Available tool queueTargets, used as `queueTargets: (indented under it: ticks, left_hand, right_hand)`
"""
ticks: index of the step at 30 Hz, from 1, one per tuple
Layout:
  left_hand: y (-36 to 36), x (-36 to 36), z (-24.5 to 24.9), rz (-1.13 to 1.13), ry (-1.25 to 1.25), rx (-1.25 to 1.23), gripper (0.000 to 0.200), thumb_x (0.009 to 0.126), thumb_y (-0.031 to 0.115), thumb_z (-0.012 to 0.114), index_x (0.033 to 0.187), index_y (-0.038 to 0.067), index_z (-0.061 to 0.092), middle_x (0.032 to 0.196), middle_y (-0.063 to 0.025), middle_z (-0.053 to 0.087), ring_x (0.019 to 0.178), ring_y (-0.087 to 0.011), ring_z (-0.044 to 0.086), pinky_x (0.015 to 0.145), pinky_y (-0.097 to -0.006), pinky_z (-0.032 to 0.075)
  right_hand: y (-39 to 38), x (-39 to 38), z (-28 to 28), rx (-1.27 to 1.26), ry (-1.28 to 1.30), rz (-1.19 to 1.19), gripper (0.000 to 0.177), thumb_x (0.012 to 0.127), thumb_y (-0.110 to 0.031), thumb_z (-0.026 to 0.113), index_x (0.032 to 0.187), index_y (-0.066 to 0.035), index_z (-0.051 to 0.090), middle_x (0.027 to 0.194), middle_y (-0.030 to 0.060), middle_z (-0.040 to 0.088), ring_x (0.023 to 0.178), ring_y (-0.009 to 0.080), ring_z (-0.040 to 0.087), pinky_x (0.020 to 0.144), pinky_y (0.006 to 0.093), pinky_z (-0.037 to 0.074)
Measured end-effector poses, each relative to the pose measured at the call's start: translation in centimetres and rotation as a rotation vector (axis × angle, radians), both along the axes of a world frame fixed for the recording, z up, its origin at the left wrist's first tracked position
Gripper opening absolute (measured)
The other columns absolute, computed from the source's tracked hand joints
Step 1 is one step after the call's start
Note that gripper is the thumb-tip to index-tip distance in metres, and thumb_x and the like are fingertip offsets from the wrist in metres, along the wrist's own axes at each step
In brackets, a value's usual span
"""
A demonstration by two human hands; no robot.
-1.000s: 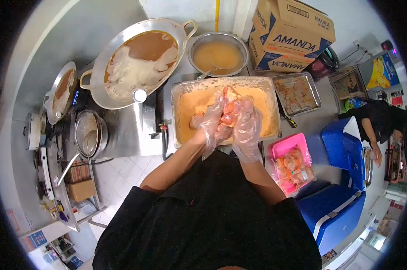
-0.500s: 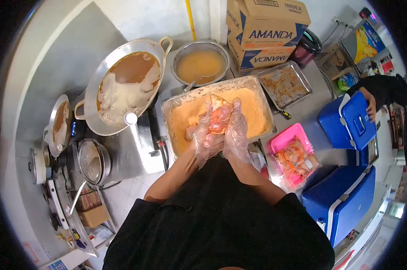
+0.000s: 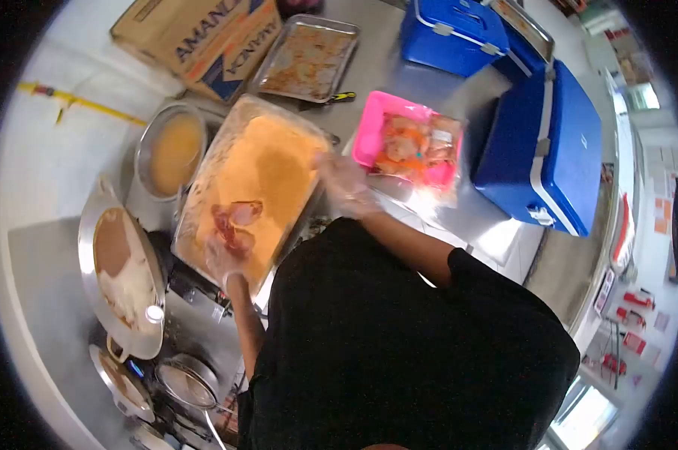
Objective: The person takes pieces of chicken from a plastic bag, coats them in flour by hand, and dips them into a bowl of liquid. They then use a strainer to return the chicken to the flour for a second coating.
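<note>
A long metal tray holds a bed of orange-tan flour. Raw meat pieces lie on the flour in the tray's near left part. My left hand, in a clear plastic glove, is at the lower edge of the meat; its fingers are blurred. My right hand, also gloved and smeared by motion, is over the tray's right edge, apart from the meat. To its right is a pink basket with bagged raw meat.
A metal tray with crumbs and a carton stand beyond. A bowl of yellowish liquid and a large pan are at the left. Blue coolers stand at the right, near fire extinguishers.
The view has swung to the right. My hands have parted: the meat they held up now lies on the flour, and my right hand has moved toward the pink basket.
</note>
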State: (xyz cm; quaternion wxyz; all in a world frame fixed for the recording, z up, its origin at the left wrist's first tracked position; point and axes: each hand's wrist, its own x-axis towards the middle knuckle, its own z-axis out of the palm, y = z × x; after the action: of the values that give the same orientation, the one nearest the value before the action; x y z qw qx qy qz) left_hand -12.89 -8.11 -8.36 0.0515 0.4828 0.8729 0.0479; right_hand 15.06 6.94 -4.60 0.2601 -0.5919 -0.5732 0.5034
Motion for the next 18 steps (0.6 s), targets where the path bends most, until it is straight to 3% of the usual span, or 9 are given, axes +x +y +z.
queueTargets:
  ticks: [1,3,5,6,8,10,13,14,18]
  left_hand:
    - [-1.3,-2.1,-3.5,0.189,-0.326,0.062,0.041,0.095,0.025,0.052,0.134,0.011,0.050,0.130,-0.0233,0.054,0.120,-0.0371,0.051,0.103,-0.0449,0.037]
    - [-1.5,-1.4,-4.7,0.093,-0.242,0.132,0.040,0.101,0.037,0.043,0.124,0.009,0.059,0.112,-0.0219,0.063,0.102,-0.0314,0.062,0.085,-0.0419,0.049]
    - [-0.1,1.3,-0.7,0.613,-0.886,0.230,0.051,0.103,0.046,0.034,0.115,0.007,0.064,0.092,-0.0186,0.065,0.074,-0.0235,0.066,0.060,-0.0358,0.051]
    - [0.7,2.7,0.6,0.636,-0.937,0.291,0.052,0.103,0.048,0.034,0.118,0.008,0.063,0.076,-0.0132,0.062,0.053,-0.0185,0.059,0.046,-0.0314,0.046]
    - [1.8,3.9,0.9,0.611,-0.918,0.343,0.052,0.102,0.049,0.035,0.117,0.007,0.064,0.072,-0.0124,0.061,0.052,-0.0185,0.058,0.047,-0.0311,0.046]
    - [2.8,4.7,0.7,0.585,-0.899,0.403,0.052,0.102,0.049,0.036,0.116,0.007,0.064,0.069,-0.0115,0.061,0.051,-0.0186,0.056,0.048,-0.0308,0.046]
    - [3.9,5.3,0.2,0.562,-0.966,0.418,0.050,0.101,0.049,0.039,0.116,0.006,0.063,0.063,-0.0094,0.060,0.049,-0.0180,0.055,0.047,-0.0293,0.045]
    - [4.3,5.6,0.4,0.502,-1.027,0.409,0.049,0.101,0.048,0.040,0.116,0.006,0.062,0.064,-0.0097,0.061,0.050,-0.0178,0.056,0.046,-0.0289,0.045]
    - [4.8,6.7,1.6,0.400,-1.120,0.389,0.048,0.101,0.048,0.041,0.117,0.006,0.059,0.063,-0.0093,0.061,0.049,-0.0169,0.057,0.046,-0.0279,0.045]
  right_hand:
    - [0.5,3.8,-5.1,0.432,-0.163,-0.025,0.043,0.100,-0.040,0.042,0.103,-0.006,0.067,0.100,0.0170,0.065,0.094,0.0323,0.061,0.087,0.0436,0.047]
    - [1.0,12.2,-8.0,0.456,-0.712,-0.031,0.025,0.097,-0.023,0.046,0.106,-0.007,0.062,0.102,0.0166,0.065,0.091,0.0382,0.062,0.082,0.0478,0.048]
    - [1.6,20.7,-15.5,0.304,-0.827,-0.249,0.025,0.095,-0.023,0.046,0.101,-0.005,0.063,0.100,0.0181,0.066,0.094,0.0370,0.062,0.081,0.0455,0.050]
    - [1.4,24.6,-18.1,0.407,-0.933,-0.249,0.025,0.095,-0.022,0.046,0.099,-0.005,0.064,0.097,0.0181,0.066,0.089,0.0359,0.063,0.078,0.0454,0.051]
    - [1.2,30.7,-25.4,0.503,-1.036,-0.255,0.024,0.094,-0.021,0.047,0.096,-0.005,0.065,0.093,0.0180,0.067,0.084,0.0348,0.065,0.075,0.0452,0.052]
    - [2.1,34.4,-33.1,-0.031,-1.046,-0.565,0.023,0.092,-0.021,0.048,0.093,-0.007,0.066,0.088,0.0151,0.068,0.074,0.0314,0.066,0.067,0.0465,0.053]
    - [4.2,30.6,-29.9,-0.048,-1.202,-0.149,0.023,0.090,-0.021,0.047,0.091,-0.011,0.068,0.083,0.0125,0.069,0.067,0.0301,0.065,0.061,0.0460,0.053]
    - [5.4,29.6,-31.3,0.037,-1.287,-0.275,0.021,0.079,-0.027,0.063,0.076,-0.007,0.068,0.073,0.0078,0.069,0.068,0.0231,0.067,0.072,0.0376,0.052]
    - [7.5,27.1,-32.7,0.047,-1.325,-0.461,0.019,0.077,-0.020,0.065,0.088,-0.004,0.065,0.082,0.0098,0.069,0.073,0.0228,0.066,0.073,0.0379,0.052]
